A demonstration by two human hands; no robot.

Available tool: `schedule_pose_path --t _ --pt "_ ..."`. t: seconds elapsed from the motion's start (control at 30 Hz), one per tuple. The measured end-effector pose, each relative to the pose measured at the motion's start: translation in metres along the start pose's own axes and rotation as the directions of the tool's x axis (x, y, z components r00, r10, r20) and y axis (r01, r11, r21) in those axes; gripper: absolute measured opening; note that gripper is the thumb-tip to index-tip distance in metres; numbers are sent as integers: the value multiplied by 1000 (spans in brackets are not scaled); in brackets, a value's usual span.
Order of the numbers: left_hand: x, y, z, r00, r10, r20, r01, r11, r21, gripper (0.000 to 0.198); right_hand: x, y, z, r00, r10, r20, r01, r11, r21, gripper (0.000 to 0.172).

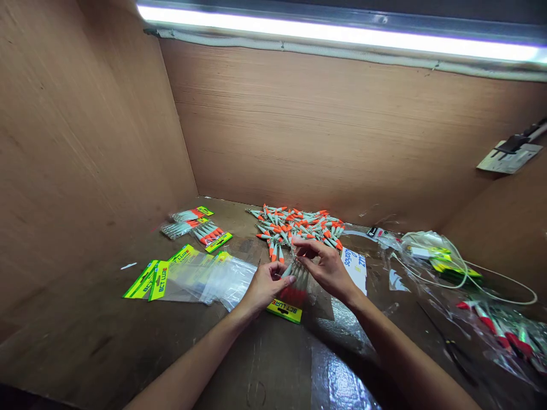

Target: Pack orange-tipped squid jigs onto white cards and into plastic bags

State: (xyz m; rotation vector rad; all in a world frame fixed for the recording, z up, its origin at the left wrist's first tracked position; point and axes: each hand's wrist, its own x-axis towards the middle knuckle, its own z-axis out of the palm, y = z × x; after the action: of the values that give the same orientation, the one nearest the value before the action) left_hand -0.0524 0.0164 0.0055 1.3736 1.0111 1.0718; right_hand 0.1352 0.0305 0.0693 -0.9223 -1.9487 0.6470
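A clear plastic bag of fishing lures (pixel 301 279) with a yellow-green header card (pixel 285 311) lies between my hands, its card toward me. My left hand (pixel 267 285) is closed on the bag's left side, thumb on top beside a pale lure. At the bag's far end, my right hand (pixel 327 267) pinches with bent fingers near the lures' metal ends; the exact grip is partly hidden. Just beyond both hands spreads a pile of pale and orange lures (pixel 294 225).
Flat bags (pixel 188 279) with yellow-green cards lie left; filled packs (pixel 211 233) sit behind them. A written white card (pixel 354 270) is right of my right hand. Farther right are a looped white cord (pixel 464 267), a dark tool (pixel 455 353) and red-tipped lures (pixel 508 336) in plastic.
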Motion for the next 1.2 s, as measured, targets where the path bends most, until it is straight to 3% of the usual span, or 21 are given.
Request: schedule_pose_path --t 0.1,0.27,0.37,0.43,0.5,0.63,0.73,0.83,0.93,1.2 --pt "-1 2 1 998 -63 25 66 987 -143 38 1 0 -3 999 8 -43 -8 1000 10 33" --pt "-2 8 0 988 -149 41 154 921 -357 46 7 6 -12 959 91 -267 -87 996 25 40" --pt "-3 9 -1 989 -130 75 148 922 -358 44 10 17 -12 959 251 -131 -210 940 268 56" --pt "-4 9 -1 989 -113 96 137 940 -312 41 11 24 -11 958 284 45 -279 883 377 52" --pt "-5 6 0 991 -97 92 118 959 -259 41 10 29 -9 955 275 112 -297 867 401 42" --pt "-3 1 1 996 -83 43 89 980 -177 41 9 30 -9 975 218 -30 -197 925 325 49" --pt "-2 -2 0 995 -100 31 103 985 -136 41 8 23 -13 996 53 -74 -45 993 113 43" --pt "-2 -3 0 992 -114 47 119 981 -152 39 7 20 -18 996 -89 -3 88 995 -42 30" --pt "-2 -3 0 993 -98 61 107 979 -172 37 8 23 -20 991 -108 78 112 992 -58 31" --pt "-3 -6 1 989 -90 117 107 984 -144 36 7 36 -17 976 -148 157 163 983 -84 51"
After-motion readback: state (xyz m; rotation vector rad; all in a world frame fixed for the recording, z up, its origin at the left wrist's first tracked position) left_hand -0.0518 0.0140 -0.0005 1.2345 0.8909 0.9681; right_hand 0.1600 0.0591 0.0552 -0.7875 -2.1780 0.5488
